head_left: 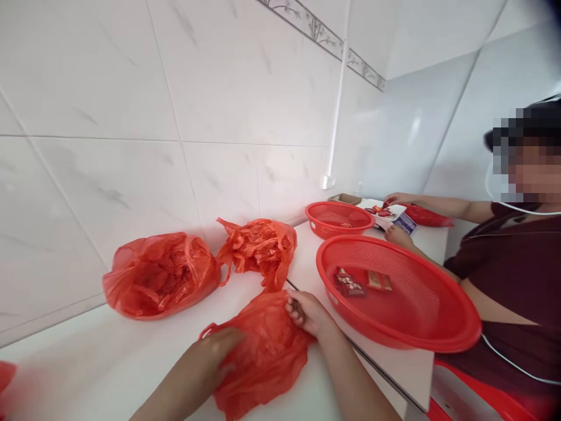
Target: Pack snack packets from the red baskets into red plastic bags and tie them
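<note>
Evidently, the right hand [307, 313] is pinching the edge of the red bag [272, 345], which is lying on the table [96, 362]; the left hand [213, 354] is overlapping its left side, too blurred to tell its grip. Uneven pulling would be risking a tear.

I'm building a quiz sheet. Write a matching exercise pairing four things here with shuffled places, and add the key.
Things:
1. Right hand
2. Gold-brown packet
3. Small basin
4. White box

Places:
A. On the wall
B. Inside the large basin
C. At the middle foreground bag
D. Just beyond the large basin

Pairs: 1-C, 2-B, 3-D, 4-A
</note>
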`<state>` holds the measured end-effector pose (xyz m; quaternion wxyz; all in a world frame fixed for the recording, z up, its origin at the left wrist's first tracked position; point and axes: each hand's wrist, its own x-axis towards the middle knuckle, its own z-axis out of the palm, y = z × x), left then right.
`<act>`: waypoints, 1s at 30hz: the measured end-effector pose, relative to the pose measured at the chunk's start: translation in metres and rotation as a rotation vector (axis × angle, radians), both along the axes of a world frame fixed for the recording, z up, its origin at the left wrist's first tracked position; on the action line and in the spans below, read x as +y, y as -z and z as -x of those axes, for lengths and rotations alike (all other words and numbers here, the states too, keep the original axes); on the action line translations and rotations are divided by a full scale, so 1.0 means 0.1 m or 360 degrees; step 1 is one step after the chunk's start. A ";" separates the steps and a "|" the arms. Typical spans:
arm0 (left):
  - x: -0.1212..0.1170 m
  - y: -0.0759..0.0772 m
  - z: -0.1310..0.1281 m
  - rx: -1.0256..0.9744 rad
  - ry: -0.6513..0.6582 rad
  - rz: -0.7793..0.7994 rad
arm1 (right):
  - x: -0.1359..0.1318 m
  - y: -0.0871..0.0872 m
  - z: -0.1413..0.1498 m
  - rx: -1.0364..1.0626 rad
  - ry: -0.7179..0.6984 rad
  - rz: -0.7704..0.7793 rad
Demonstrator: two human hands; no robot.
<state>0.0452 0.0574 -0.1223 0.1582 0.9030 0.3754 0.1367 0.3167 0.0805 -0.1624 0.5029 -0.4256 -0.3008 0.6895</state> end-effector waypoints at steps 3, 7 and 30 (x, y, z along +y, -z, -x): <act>0.03 0.09 0.06 -0.0273 -0.0062 -0.0537 | -0.02 -0.03 -0.06 0.0183 -0.0057 -0.0142; -0.01 0.25 0.08 -0.0735 -0.0602 -0.0745 | -0.10 -0.09 -0.03 0.0333 -0.0053 -0.0338; 0.09 0.91 0.17 -0.1953 -0.1136 0.1059 | -0.45 -1.44 -1.55 -0.2195 0.0672 -0.0513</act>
